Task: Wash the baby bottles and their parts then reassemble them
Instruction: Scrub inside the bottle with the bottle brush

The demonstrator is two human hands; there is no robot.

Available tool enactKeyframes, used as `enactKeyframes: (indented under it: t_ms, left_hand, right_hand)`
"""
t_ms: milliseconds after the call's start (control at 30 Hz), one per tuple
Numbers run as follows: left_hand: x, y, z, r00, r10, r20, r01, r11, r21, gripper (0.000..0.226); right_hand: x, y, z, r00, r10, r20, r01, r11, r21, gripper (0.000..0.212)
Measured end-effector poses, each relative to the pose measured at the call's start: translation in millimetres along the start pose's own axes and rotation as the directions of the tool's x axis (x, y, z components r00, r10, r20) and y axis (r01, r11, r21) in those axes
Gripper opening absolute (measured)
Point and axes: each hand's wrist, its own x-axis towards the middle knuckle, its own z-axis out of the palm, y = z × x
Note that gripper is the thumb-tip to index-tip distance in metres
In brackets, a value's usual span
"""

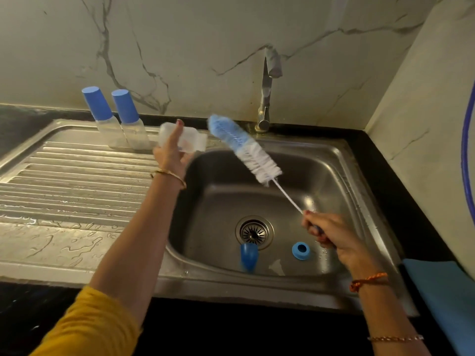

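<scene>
A marble wall (205, 47) stands behind a black counter (398, 176). In the counter sits a steel sink (334, 160) with a ribbed drainboard (64, 181) on its left; the drainboard is wet, with drops near its front edge. A tap (264, 98) rises at the back rim of the sink, and no water runs from it. At the right edge lie a blue cloth (442, 291) and a thin blue hose (466, 150) against the side wall.

The left hand (171, 155) holds a clear bottle (190, 140) without cap, lying on its side in the air above the left rim of the basin, the fingers curled around it. The right hand (326, 232) grips the handle of a brush (244, 147) over the basin; the blue and white bristle head points up and left, just beside the mouth of the bottle but not inside it.

Two capped bottles (115, 119) stand close together at the back of the drainboard, each with a blue cap on top. On the basin floor a blue cap (248, 255) lies just in front of the drain (254, 231), and a blue ring (301, 251) lies to its right, apart from it.
</scene>
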Motion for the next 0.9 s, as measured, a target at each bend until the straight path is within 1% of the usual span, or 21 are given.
enactKeyframes:
  t_ms: [67,167,267,333,400,467,533,600,633,733,800,900]
  left_hand:
    - [-13.3,-18.8,5.8,0.998,-0.036,0.047,0.033,0.996,0.078,0.075]
    - [-25.6,-45.9,6.2,0.997,-0.047,0.06,0.04,0.994,0.103,0.067]
    - [-35.6,-64.5,-2.7,0.995,-0.02,0.094,0.009,0.993,0.119,0.066]
    - [-42.8,-74.6,-10.1,0.993,-0.002,0.116,-0.017,0.986,0.166,0.055]
    - [-48.6,-83.4,-17.8,0.989,0.015,0.149,-0.048,0.973,0.224,0.048]
    - [-54.1,-88.0,-22.5,0.98,0.015,0.196,-0.071,0.957,0.282,0.049]
    - [-57.0,-90.5,-23.4,0.969,0.021,0.247,-0.104,0.938,0.331,0.048]
    - [-60.0,-91.3,-22.0,0.953,0.048,0.298,-0.149,0.934,0.325,0.044]
    - [-60.9,-91.4,-20.7,0.953,0.071,0.295,-0.166,0.936,0.311,0.041]
    - [-56.3,-89.3,-20.5,0.977,0.108,0.184,-0.155,0.953,0.259,0.035]
    - [-52.2,-88.1,-21.0,0.986,0.097,0.138,-0.129,0.96,0.247,0.035]
    - [-46.7,-87.5,-22.2,0.992,0.05,0.115,-0.074,0.974,0.214,0.042]
  right_hand:
    - [-0.5,-5.6,24.4,0.997,-0.06,0.039,0.06,0.998,0.018,0.026]
    - [-1.9,-8.5,51.4,0.992,-0.088,0.09,0.086,0.996,0.029,0.027]
    - [-1.1,-3.0,67.8,0.997,-0.07,0.027,0.07,0.998,0.001,0.027]
    - [1.4,0.7,74.8,0.995,-0.09,-0.046,0.09,0.996,-0.016,0.027]
    - [7.0,5.6,78.1,0.977,-0.163,-0.137,0.145,0.98,-0.133,0.029]
    - [13.6,10.4,81.1,0.951,-0.24,-0.192,0.183,0.944,-0.276,0.028]
    - [19.3,11.6,84.0,0.944,-0.255,-0.209,0.186,0.936,-0.3,0.028]
    - [23.0,11.4,84.5,0.953,-0.238,-0.187,0.179,0.941,-0.286,0.029]
    - [23.0,11.1,83.3,0.959,-0.222,-0.173,0.168,0.945,-0.281,0.03]
    - [19.5,14.3,77.1,0.955,-0.216,-0.204,0.17,0.961,-0.219,0.032]
    - [14.6,14.7,75.4,0.941,-0.261,-0.214,0.219,0.955,-0.2,0.031]
    - [12.4,14.3,80.6,0.94,-0.299,-0.166,0.253,0.935,-0.249,0.028]
